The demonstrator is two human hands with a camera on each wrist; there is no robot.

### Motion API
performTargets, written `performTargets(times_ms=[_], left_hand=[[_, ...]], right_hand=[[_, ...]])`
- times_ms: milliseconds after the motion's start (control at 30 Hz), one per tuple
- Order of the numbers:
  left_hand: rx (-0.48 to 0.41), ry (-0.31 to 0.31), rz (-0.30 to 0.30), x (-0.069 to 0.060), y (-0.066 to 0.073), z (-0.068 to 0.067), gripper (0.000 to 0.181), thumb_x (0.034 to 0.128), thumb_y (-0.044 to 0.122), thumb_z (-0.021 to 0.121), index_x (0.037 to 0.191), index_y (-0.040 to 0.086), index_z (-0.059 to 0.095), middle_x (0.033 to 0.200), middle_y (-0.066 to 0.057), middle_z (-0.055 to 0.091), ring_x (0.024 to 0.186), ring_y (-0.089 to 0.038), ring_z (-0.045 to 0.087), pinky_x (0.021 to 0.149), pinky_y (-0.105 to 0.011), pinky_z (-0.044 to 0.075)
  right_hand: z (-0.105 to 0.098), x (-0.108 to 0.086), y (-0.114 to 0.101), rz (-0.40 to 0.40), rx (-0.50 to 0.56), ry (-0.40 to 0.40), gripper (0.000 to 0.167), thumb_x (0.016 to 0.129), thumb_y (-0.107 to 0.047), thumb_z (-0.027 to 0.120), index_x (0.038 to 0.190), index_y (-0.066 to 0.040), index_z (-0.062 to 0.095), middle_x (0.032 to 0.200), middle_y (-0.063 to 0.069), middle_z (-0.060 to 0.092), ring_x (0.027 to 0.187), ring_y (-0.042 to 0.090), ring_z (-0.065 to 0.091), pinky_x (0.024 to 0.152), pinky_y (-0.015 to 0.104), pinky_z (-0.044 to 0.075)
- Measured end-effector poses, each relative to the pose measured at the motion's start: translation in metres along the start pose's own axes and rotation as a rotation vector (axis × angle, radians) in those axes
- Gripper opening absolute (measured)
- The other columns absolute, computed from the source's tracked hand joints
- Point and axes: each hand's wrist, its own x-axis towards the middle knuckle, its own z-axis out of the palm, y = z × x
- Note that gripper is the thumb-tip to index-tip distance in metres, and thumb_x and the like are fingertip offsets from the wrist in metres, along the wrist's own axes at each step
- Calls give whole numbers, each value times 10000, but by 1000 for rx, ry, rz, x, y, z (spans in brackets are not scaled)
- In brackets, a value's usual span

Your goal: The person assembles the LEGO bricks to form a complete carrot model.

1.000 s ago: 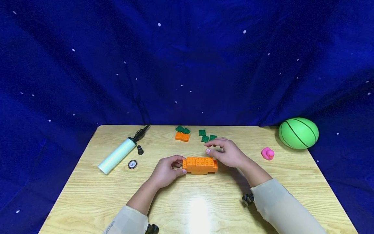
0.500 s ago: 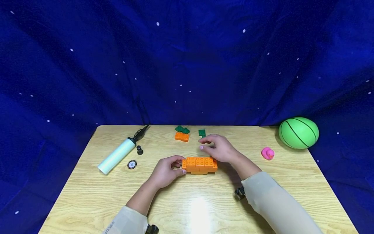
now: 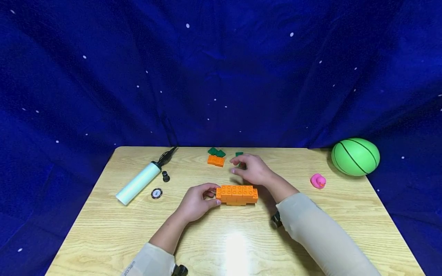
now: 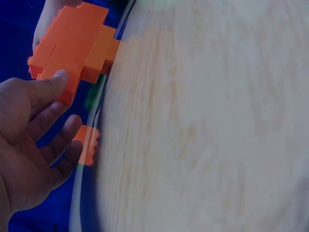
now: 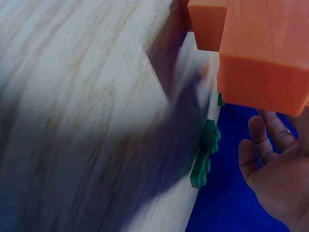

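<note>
My left hand (image 3: 197, 203) pinches the left end of a stepped block of joined orange toy bricks (image 3: 237, 194) at the middle of the table. In the left wrist view the thumb (image 4: 59, 77) presses on the block's side. Beyond the block, my right hand (image 3: 255, 170) hovers above the table with its fingers relaxed and nothing seen between them. It covers most of the loose green bricks (image 3: 239, 153); two green bricks (image 5: 205, 154) show beside it in the right wrist view. Left of its fingertips lie two orange bricks (image 3: 216, 160).
More green bricks (image 3: 216, 152) lie behind the two orange ones. A hand pump (image 3: 139, 182), a black pawn-like piece (image 3: 165, 176) and a poker chip (image 3: 157, 193) are on the left. On the right are a pink rubber duck (image 3: 318, 181) and a green ball (image 3: 355, 157).
My right hand has moved left and farther from me, over the green bricks and toward the loose orange ones. The left hand and the orange block have stayed in place.
</note>
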Motion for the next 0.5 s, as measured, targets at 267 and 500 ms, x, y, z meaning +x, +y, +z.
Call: performTargets(times_ms=[267,500], left_hand=[[16,16,4,-1,0,-3,391,897,169,826,1270,146,712,1104,25,710,994,-169,673,897,-390,564],[7,22,7,-2,-1,-5,377,891,157,832,1251,167,721,1092,40,708,992,-174,670,887,-398,563]], right_hand=[[10,16,1,10,-34,-1,402,964,-237,761,1337,-105,691,1232,59,706,1071,246,650,948,457,537],[21,28,2,37,-51,-5,414,954,-262,773,1342,-141,695,1261,53,673,1067,241,639,944,444,535]])
